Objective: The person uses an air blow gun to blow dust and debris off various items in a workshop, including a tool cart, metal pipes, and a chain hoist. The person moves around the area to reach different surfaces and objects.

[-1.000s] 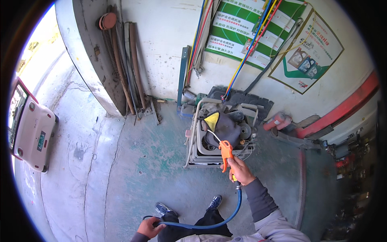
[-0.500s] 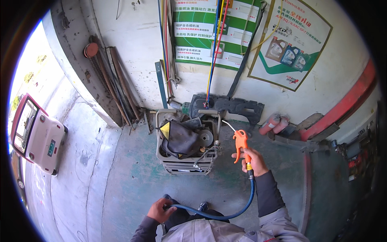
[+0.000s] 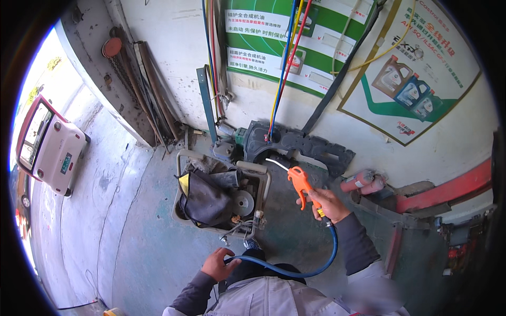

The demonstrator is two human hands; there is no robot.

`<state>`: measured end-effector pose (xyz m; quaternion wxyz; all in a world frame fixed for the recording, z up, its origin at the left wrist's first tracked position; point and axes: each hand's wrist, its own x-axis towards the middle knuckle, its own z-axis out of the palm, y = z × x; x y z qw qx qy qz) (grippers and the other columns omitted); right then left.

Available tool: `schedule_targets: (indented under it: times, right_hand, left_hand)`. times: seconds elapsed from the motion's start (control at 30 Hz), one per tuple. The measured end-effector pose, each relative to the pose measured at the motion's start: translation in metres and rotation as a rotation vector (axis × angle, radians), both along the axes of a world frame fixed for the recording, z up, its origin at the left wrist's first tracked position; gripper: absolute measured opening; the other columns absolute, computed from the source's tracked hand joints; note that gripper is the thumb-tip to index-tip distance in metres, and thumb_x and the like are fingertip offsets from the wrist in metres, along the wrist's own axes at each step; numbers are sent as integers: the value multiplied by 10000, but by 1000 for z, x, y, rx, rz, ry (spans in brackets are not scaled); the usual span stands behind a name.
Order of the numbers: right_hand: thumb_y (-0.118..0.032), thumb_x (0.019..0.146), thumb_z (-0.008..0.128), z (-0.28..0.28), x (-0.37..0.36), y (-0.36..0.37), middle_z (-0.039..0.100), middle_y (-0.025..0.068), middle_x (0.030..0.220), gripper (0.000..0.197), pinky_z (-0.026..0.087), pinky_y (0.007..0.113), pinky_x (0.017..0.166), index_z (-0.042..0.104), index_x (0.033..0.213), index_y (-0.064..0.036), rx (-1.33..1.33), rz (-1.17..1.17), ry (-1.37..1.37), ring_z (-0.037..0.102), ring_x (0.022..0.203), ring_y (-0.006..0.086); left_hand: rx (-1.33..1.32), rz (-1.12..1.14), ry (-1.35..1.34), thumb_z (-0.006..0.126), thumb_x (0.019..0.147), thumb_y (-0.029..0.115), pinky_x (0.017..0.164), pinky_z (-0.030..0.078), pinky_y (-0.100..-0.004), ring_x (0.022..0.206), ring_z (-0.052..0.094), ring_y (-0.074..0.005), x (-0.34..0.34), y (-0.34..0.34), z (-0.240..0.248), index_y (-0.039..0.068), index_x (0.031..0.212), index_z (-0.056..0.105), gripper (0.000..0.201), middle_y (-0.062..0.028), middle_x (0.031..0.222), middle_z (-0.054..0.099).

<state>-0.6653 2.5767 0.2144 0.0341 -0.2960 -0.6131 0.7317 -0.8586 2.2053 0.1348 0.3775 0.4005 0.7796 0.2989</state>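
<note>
In my right hand (image 3: 332, 206) is an orange air blow gun (image 3: 299, 180), gripped by its handle with the fingers wrapped round it. Its thin pale nozzle points up and to the left, toward the wall. From the yellow fitting at its base a blue air hose (image 3: 336, 246) curves down across my lap. My left hand (image 3: 217, 265) is curled round the hose near its other visible end, thumb and fingers closing on it. Beyond that hand stands a grey bin (image 3: 176, 210) holding a dark bag (image 3: 206, 196) with a yellow patch, a round metal disc (image 3: 243, 201) and other scrap.
Red cylinders (image 3: 363, 181) lie by the wall next to a black plastic part (image 3: 300, 142). Coloured hoses (image 3: 287, 68) hang down the wall. Rods and a pipe (image 3: 158, 97) lean at the left. A red beam (image 3: 448, 187) runs along the right; a white car (image 3: 58, 152) is outside.
The bin now appears lower and further left, turned in the picture, as my view has shifted. The blow gun has moved slightly left, still in my right hand; my left hand stays on the hose.
</note>
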Motion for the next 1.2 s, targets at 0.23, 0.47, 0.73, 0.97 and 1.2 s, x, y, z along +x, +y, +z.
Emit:
schedule_targets:
  times: [0.23, 0.47, 0.73, 0.97, 1.2]
  right_hand:
    - [-373, 1047, 473, -9, -35, 92, 693, 56, 960, 458, 458, 220, 484, 589, 1311, -18, 2, 293, -29, 543, 518, 67]
    - [-390, 1027, 492, -58, -104, 194, 692, 66, 927, 467, 456, 235, 465, 598, 1278, -11, -91, 506, 11, 544, 507, 84]
    - [-405, 1021, 496, -112, -176, 239, 704, 106, 877, 467, 449, 269, 438, 622, 1184, 14, -198, 692, -36, 556, 471, 121]
    - [-460, 990, 514, -142, -255, 198, 682, 80, 800, 542, 476, 288, 482, 643, 1186, 29, -121, 779, 38, 574, 497, 132]
    - [-476, 989, 503, -154, -252, 210, 648, 70, 740, 524, 474, 308, 483, 664, 1048, 20, -17, 820, 18, 567, 483, 148]
  left_hand:
    - [-10, 113, 39, 723, 877, 408, 832, 514, -413, 993, 626, -377, 35, 88, 23, 26, 1087, 617, 449, -188, 1067, 631]
    - [-133, 474, 179, 748, 865, 373, 849, 507, -408, 1005, 621, -366, 104, 156, 22, 21, 1083, 611, 436, -186, 1066, 634]
    - [-259, 814, 82, 753, 865, 350, 882, 499, -405, 1056, 612, -372, 207, 236, 37, 8, 1175, 586, 491, -195, 1143, 626]
    - [-225, 968, 62, 801, 823, 277, 717, 491, -305, 800, 585, -196, 202, 248, 35, -11, 1408, 416, 757, -173, 1261, 586]
    - [-212, 893, 70, 816, 809, 183, 574, 464, -266, 598, 501, -104, 171, 261, 28, 1, 1483, 312, 861, -167, 1317, 556]
